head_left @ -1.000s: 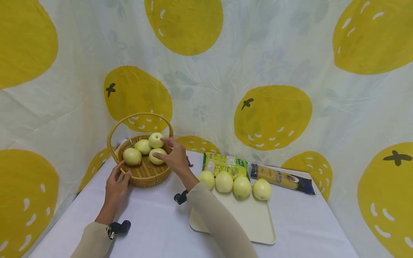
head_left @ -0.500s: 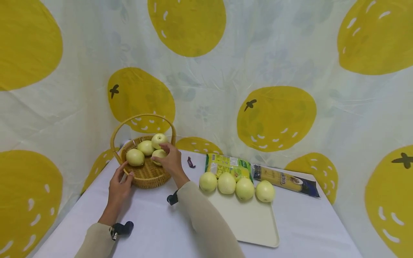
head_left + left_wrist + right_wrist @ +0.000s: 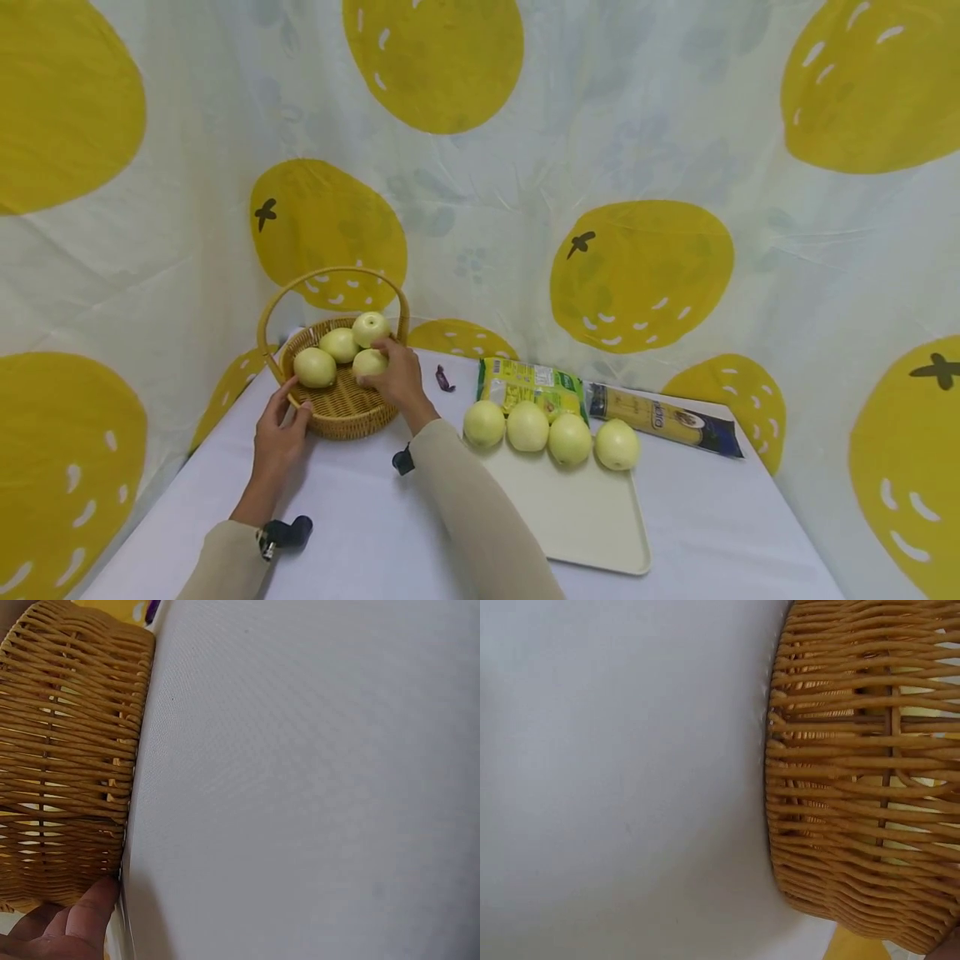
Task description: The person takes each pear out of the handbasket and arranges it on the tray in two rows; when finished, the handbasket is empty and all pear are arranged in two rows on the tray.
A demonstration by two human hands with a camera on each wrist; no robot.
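Observation:
The wicker basket (image 3: 352,427) with an arched handle stands at the left in the head view, holding several pale yellow-green fruits that look like apples. My right hand (image 3: 402,379) reaches inside and grips the front right apple (image 3: 369,363), with the thumb at its near side and fingers over its right. Another apple (image 3: 371,330) sits right behind it, and two more lie to the left. My left hand (image 3: 279,437) rests against the basket's near left side. In the left wrist view its fingers (image 3: 88,911) touch the woven wall. The right wrist view shows mostly the basket's wall (image 3: 855,757).
Right of the basket is a cream tray (image 3: 577,525), with several apples (image 3: 527,427) in a row along its far edge. Behind them lie a green-yellow packet (image 3: 532,385) and a long pasta pack (image 3: 663,418). A small purple wrapped candy (image 3: 444,378) lies beside the basket.
My right hand has drawn in closer round the front right apple, its fingers moving off the apple behind. The view has shifted slightly. My left hand stays at the basket.

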